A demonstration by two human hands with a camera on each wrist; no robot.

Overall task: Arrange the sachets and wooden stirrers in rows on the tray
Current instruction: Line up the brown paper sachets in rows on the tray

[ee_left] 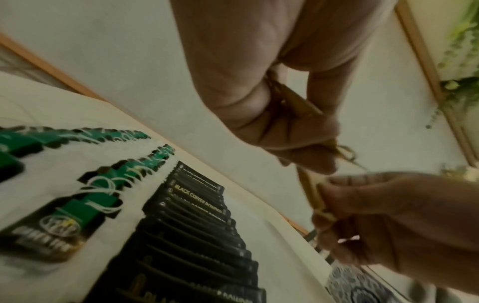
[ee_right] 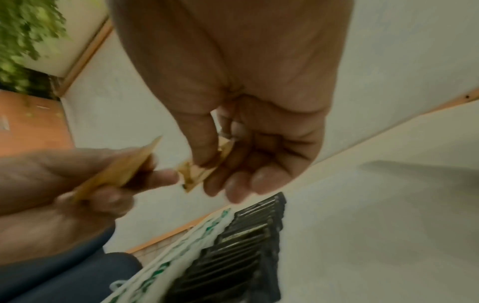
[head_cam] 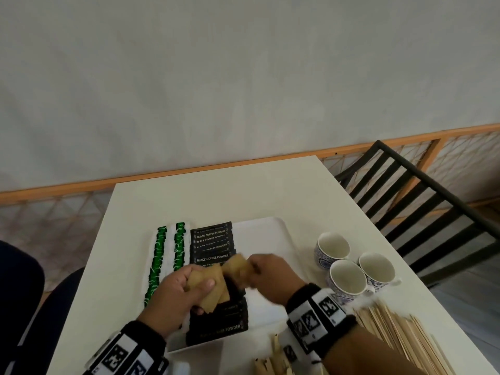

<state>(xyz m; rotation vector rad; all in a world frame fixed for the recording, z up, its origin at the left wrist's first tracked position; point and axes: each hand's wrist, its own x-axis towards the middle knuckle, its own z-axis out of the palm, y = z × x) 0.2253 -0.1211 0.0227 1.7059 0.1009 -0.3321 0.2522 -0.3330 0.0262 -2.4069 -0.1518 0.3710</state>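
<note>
A white tray (head_cam: 281, 234) holds a row of green-and-white sachets (head_cam: 159, 255) and a row of black coffee sachets (head_cam: 213, 239). Above the black row, my left hand (head_cam: 184, 288) grips a small stack of tan sachets (head_cam: 208, 288), seen edge-on in the left wrist view as tan sachets (ee_left: 293, 98). My right hand (head_cam: 267, 272) pinches a tan sachet (head_cam: 238, 263) between thumb and fingers, close beside the left hand's stack; the right wrist view shows this tan sachet (ee_right: 204, 170). Wooden stirrers (head_cam: 400, 336) lie in a heap on the table at the near right.
Three patterned cups (head_cam: 349, 269) stand on the white table (head_cam: 216, 196) right of the tray. More wooden sticks (head_cam: 273, 358) lie at the near edge. A black chair (head_cam: 414, 196) stands at the table's far right. The tray's right half is bare.
</note>
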